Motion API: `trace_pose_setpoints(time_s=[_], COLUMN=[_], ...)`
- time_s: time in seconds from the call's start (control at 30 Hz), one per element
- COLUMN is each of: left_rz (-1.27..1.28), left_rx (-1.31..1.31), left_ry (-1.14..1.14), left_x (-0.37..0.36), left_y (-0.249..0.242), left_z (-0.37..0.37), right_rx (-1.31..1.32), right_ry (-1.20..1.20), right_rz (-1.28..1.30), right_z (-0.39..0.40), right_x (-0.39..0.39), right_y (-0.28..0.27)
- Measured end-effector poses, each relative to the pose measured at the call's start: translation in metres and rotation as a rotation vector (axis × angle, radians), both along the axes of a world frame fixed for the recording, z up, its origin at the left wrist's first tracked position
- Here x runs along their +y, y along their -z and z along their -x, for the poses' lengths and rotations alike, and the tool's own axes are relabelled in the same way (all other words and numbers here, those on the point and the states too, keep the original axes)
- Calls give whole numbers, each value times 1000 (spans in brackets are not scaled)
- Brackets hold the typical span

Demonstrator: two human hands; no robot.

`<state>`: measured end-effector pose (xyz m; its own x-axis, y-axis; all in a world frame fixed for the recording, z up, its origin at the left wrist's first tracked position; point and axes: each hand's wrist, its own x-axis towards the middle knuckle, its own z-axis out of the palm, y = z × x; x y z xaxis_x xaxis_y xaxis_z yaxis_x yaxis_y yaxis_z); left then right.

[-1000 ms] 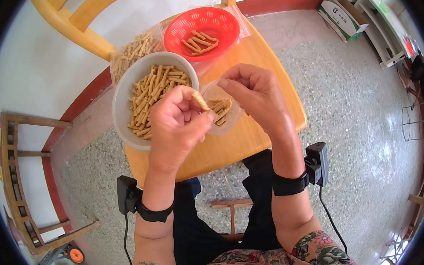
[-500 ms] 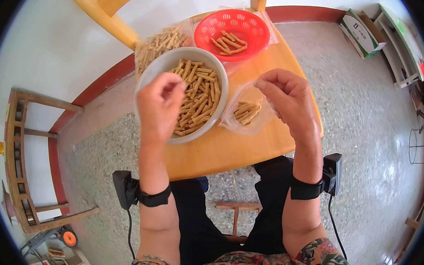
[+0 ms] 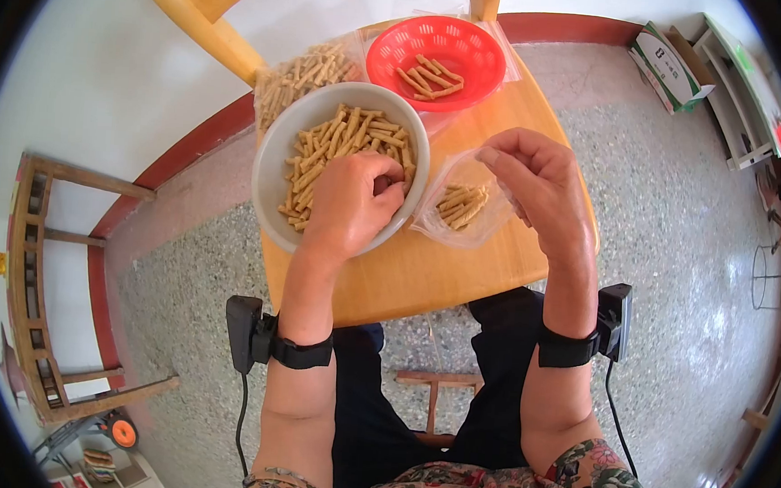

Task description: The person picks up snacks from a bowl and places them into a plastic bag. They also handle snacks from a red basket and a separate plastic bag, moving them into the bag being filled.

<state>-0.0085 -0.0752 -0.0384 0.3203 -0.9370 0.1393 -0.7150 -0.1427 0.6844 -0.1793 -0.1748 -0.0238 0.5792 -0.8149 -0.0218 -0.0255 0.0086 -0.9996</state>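
Observation:
My left hand (image 3: 357, 202) is over the right part of a pale round bowl (image 3: 268, 201), its fingers curled down at the brown stick-shaped snacks (image 3: 325, 146) heaped inside. What those fingertips hold, if anything, is hidden. Between thumb and fingers, my right hand (image 3: 542, 186) pinches the upper edge of a clear plastic bag (image 3: 462, 238). The bag rests on the wooden chair seat (image 3: 387, 293) beside the bowl, with a small bunch of snack sticks (image 3: 463, 205) in it.
Behind the bowl, a red plastic basket (image 3: 485, 84) holds several sticks. To its left lies a filled clear bag of sticks (image 3: 312, 69). The chair's backrest (image 3: 198, 22) rises at the far left. A cardboard box (image 3: 669, 69) stands on the floor at the upper right.
My left hand has moved right and lower, from above the bowl's left side down to the snacks. My right hand still pinches the bag, almost unmoved.

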Motion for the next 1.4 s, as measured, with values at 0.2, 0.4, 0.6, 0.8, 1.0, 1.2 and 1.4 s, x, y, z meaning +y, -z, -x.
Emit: trace_pose_setpoints(time_s=[0.2, 0.4, 0.6, 0.8, 1.0, 1.2, 1.4], left_rz=[-69, -17, 45, 238, 297, 203, 227], left_rx=[213, 225, 259, 1237, 1236, 883, 798], left_ry=[-38, -19, -24, 59, 146, 105, 90], left_x=[0, -2, -1, 10, 9, 13, 10], left_y=[0, -1, -1, -10, -19, -31, -30], left_z=[-4, -2, -6, -28, -12, 22, 35], right_rx=[15, 18, 47, 95, 34, 29, -5], right_ry=[-22, -37, -48, -44, -44, -39, -46], right_rz=[-21, -22, -22, -25, -45, -29, -38], right_z=[-1, -4, -7, -7, -7, -1, 0], right_x=[1, 2, 4, 1, 2, 4, 3], right_y=[-3, -1, -1, -1, 2, 6, 4])
